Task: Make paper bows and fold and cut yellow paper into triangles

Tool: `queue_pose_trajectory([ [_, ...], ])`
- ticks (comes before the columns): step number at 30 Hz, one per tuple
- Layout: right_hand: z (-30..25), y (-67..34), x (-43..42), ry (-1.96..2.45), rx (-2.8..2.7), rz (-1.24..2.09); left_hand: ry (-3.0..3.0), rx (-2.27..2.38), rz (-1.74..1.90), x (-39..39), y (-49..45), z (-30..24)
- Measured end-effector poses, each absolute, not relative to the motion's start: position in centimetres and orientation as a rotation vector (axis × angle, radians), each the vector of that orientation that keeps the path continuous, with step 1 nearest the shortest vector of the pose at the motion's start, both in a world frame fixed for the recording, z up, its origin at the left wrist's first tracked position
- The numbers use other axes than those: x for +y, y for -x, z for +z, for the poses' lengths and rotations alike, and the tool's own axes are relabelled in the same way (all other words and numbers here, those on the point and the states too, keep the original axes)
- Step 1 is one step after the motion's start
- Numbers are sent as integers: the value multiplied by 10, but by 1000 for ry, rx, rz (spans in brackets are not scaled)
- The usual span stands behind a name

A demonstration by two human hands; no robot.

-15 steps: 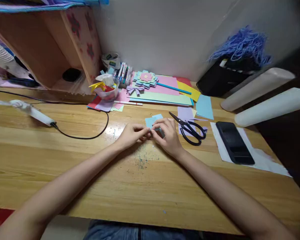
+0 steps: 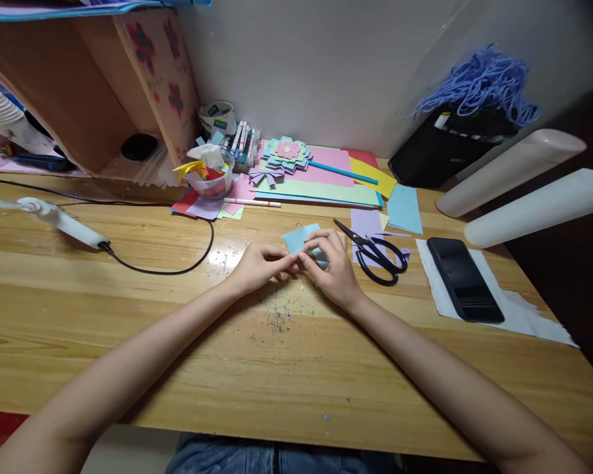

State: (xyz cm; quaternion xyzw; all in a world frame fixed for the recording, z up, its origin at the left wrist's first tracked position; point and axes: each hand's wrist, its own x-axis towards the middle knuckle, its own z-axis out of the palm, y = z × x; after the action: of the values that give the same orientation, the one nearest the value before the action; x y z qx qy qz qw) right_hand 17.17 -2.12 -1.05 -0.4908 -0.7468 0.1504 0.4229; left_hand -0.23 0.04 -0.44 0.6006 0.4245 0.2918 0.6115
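Observation:
My left hand (image 2: 259,265) and my right hand (image 2: 332,266) meet at the middle of the wooden table (image 2: 128,329), fingertips pinched together on a small light blue piece of paper (image 2: 300,238). Most of the paper lies flat just beyond my fingers; the part between them is hidden. Black scissors (image 2: 375,253) lie right of my right hand, on a lilac sheet (image 2: 366,222).
Coloured paper sheets (image 2: 326,187) and a layered paper flower (image 2: 287,153) lie at the back. A bowl of scraps (image 2: 210,174), markers (image 2: 242,141), a glue gun (image 2: 64,222) with its cable, a black phone (image 2: 464,280) and two white tubes (image 2: 514,171) surround them.
My right fingers have shifted slightly on the blue paper, which now shows a little more beyond them. The view moved up a touch.

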Motion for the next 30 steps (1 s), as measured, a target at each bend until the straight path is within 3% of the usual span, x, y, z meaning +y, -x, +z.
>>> queue_pose_trajectory([
  [6, -20, -172, -12, 1173, -1386, 944, -1394, 1041, 810, -2, -1, -10],
  [10, -17, -173, -9, 1123, -1385, 1252, -1445, 1030, 844, -2, -1, -11],
  [30, -16, -171, -14, 1088, -1456, 1317, -1474, 1013, 854, -4, -3, -10],
])
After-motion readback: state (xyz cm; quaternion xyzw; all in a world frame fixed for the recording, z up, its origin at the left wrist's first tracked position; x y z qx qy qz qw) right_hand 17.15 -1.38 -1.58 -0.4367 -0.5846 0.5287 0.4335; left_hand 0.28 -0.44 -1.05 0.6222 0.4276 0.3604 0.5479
